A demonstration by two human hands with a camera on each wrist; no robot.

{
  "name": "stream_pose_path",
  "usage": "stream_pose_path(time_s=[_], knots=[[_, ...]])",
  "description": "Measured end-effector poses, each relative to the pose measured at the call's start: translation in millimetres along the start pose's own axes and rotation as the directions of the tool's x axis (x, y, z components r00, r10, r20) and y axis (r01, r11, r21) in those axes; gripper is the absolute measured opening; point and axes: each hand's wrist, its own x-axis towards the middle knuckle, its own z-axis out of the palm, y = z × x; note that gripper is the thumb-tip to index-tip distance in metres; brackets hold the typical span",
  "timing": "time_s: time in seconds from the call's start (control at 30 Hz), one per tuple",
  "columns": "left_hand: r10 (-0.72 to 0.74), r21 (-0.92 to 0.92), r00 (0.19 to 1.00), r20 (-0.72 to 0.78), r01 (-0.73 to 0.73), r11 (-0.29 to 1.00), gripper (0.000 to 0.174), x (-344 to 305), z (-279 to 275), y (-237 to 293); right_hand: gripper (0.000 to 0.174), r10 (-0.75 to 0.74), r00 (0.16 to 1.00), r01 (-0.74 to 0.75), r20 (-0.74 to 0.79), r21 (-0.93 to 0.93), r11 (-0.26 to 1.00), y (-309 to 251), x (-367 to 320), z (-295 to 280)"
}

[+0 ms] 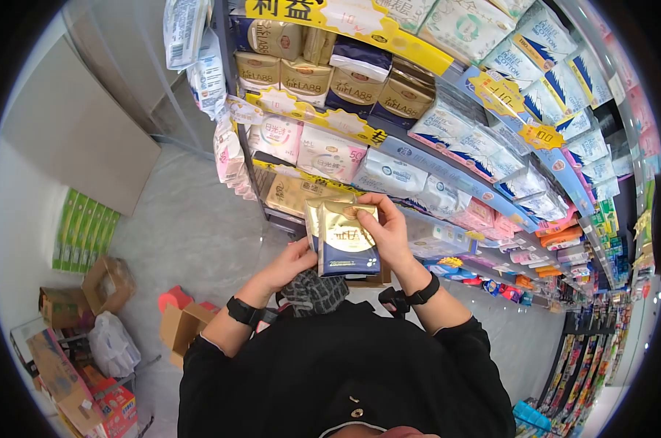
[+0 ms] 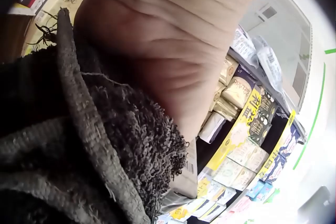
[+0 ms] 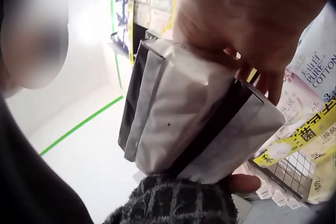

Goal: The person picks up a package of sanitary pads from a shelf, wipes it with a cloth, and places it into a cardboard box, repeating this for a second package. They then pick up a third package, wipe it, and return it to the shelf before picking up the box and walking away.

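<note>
Two gold-and-navy soft packs [image 1: 349, 248] overlap in front of my chest, one partly behind the other. My right hand [image 1: 390, 232] grips them at the upper right, its thumb across the gold front. From the right wrist view, the pale sides and dark edges of both packs [image 3: 184, 108] show. My left hand [image 1: 287, 264] holds a dark grey checked cloth [image 1: 316, 292] under the packs, its thumb close to their lower left edge. The cloth [image 2: 142, 145] bunches against the left palm in the left wrist view, where the fingertips are hidden.
Shelves ahead hold similar gold-and-navy packs [image 1: 356, 84], pink-and-white packs [image 1: 330, 153] and blue-and-white packs [image 1: 484, 139]. Yellow price strips [image 1: 316, 117] line their edges. Cardboard boxes [image 1: 184, 332] and a white plastic bag [image 1: 113, 345] sit on the left.
</note>
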Motion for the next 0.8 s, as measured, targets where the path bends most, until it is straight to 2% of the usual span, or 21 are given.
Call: stream_pose_path(time_s=[0.03,0.1,0.13,0.17,0.23,0.37,0.5,0.57,0.6,0.67,0.77,0.8], knots=[[-0.002,0.001,1.0,0.003,0.002,1.0,0.054,1,-1,-3,0.023,0.0,1.0,0.0,-0.003,0.0,1.0,1,0,1],[0.101,-0.174,0.994,0.05,-0.091,0.981,0.081,2,-1,-4,0.022,-0.138,0.99,0.138,0.012,-0.144,0.98,3,1,6],[0.03,-0.149,0.999,0.026,-0.026,0.989,0.099,0,1,2,0.021,-0.132,0.991,0.129,0.002,-0.214,0.968,8,2,7],[0.028,-0.148,0.999,0.021,-0.025,0.989,0.099,0,4,8,0.021,-0.129,0.992,0.128,0.006,-0.21,0.969,6,3,8],[0.02,-0.05,1.0,0.014,-0.02,0.999,0.1,-2,8,16,0.022,-0.286,0.948,0.317,0.143,-0.544,0.777,-6,4,14],[-0.039,-0.043,0.999,-0.02,0.038,0.998,0.105,-7,12,30,0.023,-0.283,0.933,0.359,0.22,-0.564,0.743,-10,7,15],[-0.008,-0.114,0.999,-0.035,0.004,0.993,0.091,-5,2,12,0.022,-0.268,0.935,0.354,0.232,-0.55,0.756,-10,10,16],[-0.001,-0.128,0.998,-0.068,-0.007,0.992,0.085,-6,4,9,0.022,-0.322,0.904,0.427,0.28,-0.593,0.682,-8,10,17],[-0.003,-0.126,0.997,-0.078,-0.006,0.992,0.082,-6,6,11,0.022,-0.315,0.906,0.422,0.282,-0.592,0.686,-7,10,18],[-0.015,-0.129,0.996,-0.087,0.004,0.992,0.079,-6,7,13,0.023,-0.431,0.825,0.564,0.366,-0.582,0.586,-8,13,20],[-0.109,-0.17,0.988,-0.106,0.09,0.981,0.08,-4,7,7,0.025,-0.351,0.847,0.531,0.399,-0.596,0.603,-11,16,18],[-0.077,-0.208,0.993,-0.091,0.056,0.976,0.08,-3,7,3,0.025,-0.305,0.867,0.494,0.395,-0.597,0.632,-11,15,17]])
